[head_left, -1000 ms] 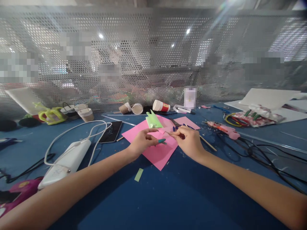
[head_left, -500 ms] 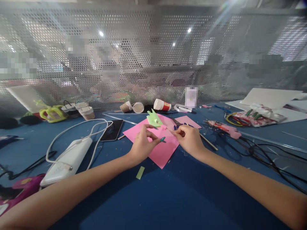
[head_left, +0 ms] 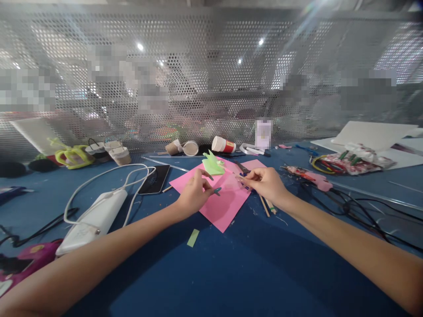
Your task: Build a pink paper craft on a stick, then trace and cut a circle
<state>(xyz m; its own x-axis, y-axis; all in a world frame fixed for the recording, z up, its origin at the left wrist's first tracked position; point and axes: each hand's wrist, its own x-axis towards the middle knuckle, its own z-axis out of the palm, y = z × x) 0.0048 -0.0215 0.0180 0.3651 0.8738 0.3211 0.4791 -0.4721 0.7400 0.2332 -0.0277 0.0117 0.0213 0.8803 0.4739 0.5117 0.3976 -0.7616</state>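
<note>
Head view, so looking down at some paper work, apparently mid-way. Already got a green paper piece (head_left: 212,165) with pointed tips, cut or folded by the look of it, sitting at the upper part of a pink sheet (head_left: 221,213). Still got that pink sheet lying flat on the blue table (head_left: 205,273), beneath both hands, apparently mostly unworked. Also spotted a green scrap (head_left: 193,237) nearer the camera, apart from the rest, so probably unused too. Would call it partway at best; can't tell how far from finished.

Hands-wise: loosely curled on the left hand (head_left: 194,193), with thumb and finger apart and nothing clear between them. Pinched together at the tips on the right hand (head_left: 268,185), can't tell on what. Seeing a pale blurry patch (head_left: 229,181) between the two, over the pink sheet, too smeared to name.

Compared with half a second ago: pulled back slightly with the left hand, turned outward a little with the right. Lost clear sight of the small pink bit between the fingers. Now seeing two stick ends (head_left: 266,207) below the right hand, versus one slanting out by the wrist. Not noticing any change in the green scrap.
</note>
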